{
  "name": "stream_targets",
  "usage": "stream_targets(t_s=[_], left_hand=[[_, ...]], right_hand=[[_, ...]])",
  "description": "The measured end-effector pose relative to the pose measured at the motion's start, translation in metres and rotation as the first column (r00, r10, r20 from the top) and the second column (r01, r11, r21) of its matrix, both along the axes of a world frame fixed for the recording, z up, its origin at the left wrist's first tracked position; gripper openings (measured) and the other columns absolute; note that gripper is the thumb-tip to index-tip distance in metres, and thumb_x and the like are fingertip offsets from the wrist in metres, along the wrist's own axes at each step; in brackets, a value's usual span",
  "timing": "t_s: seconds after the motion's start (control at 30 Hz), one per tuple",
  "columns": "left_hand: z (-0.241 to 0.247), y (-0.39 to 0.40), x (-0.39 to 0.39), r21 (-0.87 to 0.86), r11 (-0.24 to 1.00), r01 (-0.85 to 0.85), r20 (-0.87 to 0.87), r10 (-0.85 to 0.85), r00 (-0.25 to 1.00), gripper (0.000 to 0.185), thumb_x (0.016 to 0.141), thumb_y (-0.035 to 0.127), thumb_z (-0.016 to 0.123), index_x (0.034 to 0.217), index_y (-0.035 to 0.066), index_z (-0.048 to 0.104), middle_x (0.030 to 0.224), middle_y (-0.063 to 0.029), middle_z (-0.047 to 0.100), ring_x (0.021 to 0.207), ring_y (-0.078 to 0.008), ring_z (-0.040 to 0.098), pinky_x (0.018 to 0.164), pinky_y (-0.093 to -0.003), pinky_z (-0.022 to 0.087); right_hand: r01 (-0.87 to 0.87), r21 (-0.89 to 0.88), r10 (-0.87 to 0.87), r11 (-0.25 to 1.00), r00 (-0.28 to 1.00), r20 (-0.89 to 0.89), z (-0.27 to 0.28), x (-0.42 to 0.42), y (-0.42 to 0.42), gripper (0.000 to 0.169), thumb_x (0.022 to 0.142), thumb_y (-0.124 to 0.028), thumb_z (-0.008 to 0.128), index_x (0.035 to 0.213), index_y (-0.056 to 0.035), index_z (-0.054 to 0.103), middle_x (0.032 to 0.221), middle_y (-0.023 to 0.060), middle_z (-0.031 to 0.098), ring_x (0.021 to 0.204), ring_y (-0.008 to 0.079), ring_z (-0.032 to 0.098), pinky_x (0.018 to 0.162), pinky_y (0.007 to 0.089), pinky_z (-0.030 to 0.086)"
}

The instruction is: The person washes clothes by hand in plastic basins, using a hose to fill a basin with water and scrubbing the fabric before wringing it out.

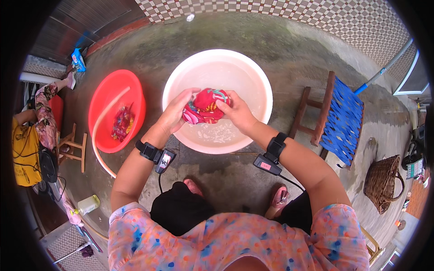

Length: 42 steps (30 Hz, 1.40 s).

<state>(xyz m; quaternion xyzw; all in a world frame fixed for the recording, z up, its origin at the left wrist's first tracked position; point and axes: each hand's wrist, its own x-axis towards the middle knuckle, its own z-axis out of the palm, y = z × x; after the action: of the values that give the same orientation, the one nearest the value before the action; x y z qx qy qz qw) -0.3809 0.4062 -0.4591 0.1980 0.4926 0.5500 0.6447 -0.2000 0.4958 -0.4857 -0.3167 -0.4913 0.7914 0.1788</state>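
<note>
A bunched red patterned cloth (206,106) is held between my two hands above a wide white basin (168,84). My right hand (239,110) grips the cloth's right side, thumb on top. At its left side is my left hand (176,110), palm turned in against it and fingers slightly blurred. Beneath the cloth, the basin contains cloudy water (217,135) with patches of froth on the surface. To the left stands a red plastic basin (134,81) with another red patterned cloth (122,123) in it. A pale hose (105,115) hangs over that basin's rim.
At right stand a wooden-framed stool with blue webbing (340,122) and a wicker basket (381,183). On the left are a small wooden stool (83,152), a bottle of pale liquid (89,204), a blue packet (78,60) and another person's leg (45,105). The concrete floor (234,183) looks wet.
</note>
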Motion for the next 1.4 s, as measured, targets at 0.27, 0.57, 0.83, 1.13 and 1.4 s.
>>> stream_targets(t_s=[0.27, 0.57, 0.83, 1.13, 1.4], left_hand=[[0.001, -0.028, -0.003, 0.031, 1.0, -0.004, 0.037, 0.003, 0.999, 0.041, 0.085, 0.015, 0.056, 0.123, 0.004, 0.045, 0.111, -0.0118, 0.053, 0.101, -0.0183, 0.056, 0.086, -0.0322, 0.048], [0.016, -0.08, -0.096, 0.06, 0.768, -0.638, -0.464, 0.587, 0.663, 0.033, 0.082, 0.01, 0.058, 0.114, 0.001, 0.053, 0.102, -0.0113, 0.059, 0.086, -0.016, 0.061, 0.07, -0.0276, 0.051], [-0.016, -0.098, -0.136, 0.229, 0.824, -0.517, -0.962, 0.272, 0.007, 0.04, 0.077, 0.013, 0.062, 0.114, 0.0, 0.054, 0.114, -0.0161, 0.054, 0.109, -0.0271, 0.05, 0.095, -0.0347, 0.037], [-0.099, -0.058, -0.073, -0.25, 0.893, -0.374, -0.853, -0.02, 0.522, 0.064, 0.075, 0.025, 0.067, 0.125, -0.004, 0.04, 0.102, -0.0192, 0.061, 0.095, -0.0269, 0.061, 0.083, -0.036, 0.047], [-0.132, -0.054, -0.068, -0.073, 0.896, -0.438, -0.915, 0.115, 0.387, 0.033, 0.075, 0.014, 0.061, 0.101, -0.004, 0.054, 0.092, -0.0217, 0.062, 0.087, -0.0327, 0.062, 0.079, -0.0386, 0.047]], right_hand=[[-0.002, -0.322, 0.075, 0.947, 0.974, 0.215, 0.008, -0.008, 0.007, 0.05, 0.094, -0.043, 0.037, 0.127, -0.0056, 0.038, 0.115, 0.0119, 0.053, 0.099, 0.0232, 0.058, 0.085, 0.0371, 0.048], [-0.256, 0.069, 0.201, 0.964, 0.875, 0.44, 0.013, 0.003, 0.036, 0.016, 0.088, -0.02, 0.053, 0.101, -0.01, 0.053, 0.098, 0.0045, 0.057, 0.08, 0.0142, 0.06, 0.067, 0.0291, 0.048], [-0.343, 0.777, -0.331, 0.528, 0.759, 0.56, 0.002, 0.028, 0.081, 0.024, 0.078, -0.014, 0.059, 0.1, -0.0079, 0.055, 0.104, 0.0161, 0.054, 0.1, 0.0325, 0.052, 0.086, 0.0398, 0.043], [-0.276, 0.565, -0.432, 0.778, 0.418, 0.799, -0.048, 0.074, 0.11, 0.05, 0.079, -0.03, 0.058, 0.119, -0.0033, 0.043, 0.107, 0.0212, 0.056, 0.101, 0.0347, 0.054, 0.086, 0.041, 0.045], [-0.562, 0.509, -0.279, 0.651, 0.447, 0.85, -0.093, 0.086, 0.104, 0.026, 0.086, -0.02, 0.04, 0.097, -0.0015, 0.055, 0.088, 0.0228, 0.061, 0.086, 0.0343, 0.06, 0.075, 0.0429, 0.049]])
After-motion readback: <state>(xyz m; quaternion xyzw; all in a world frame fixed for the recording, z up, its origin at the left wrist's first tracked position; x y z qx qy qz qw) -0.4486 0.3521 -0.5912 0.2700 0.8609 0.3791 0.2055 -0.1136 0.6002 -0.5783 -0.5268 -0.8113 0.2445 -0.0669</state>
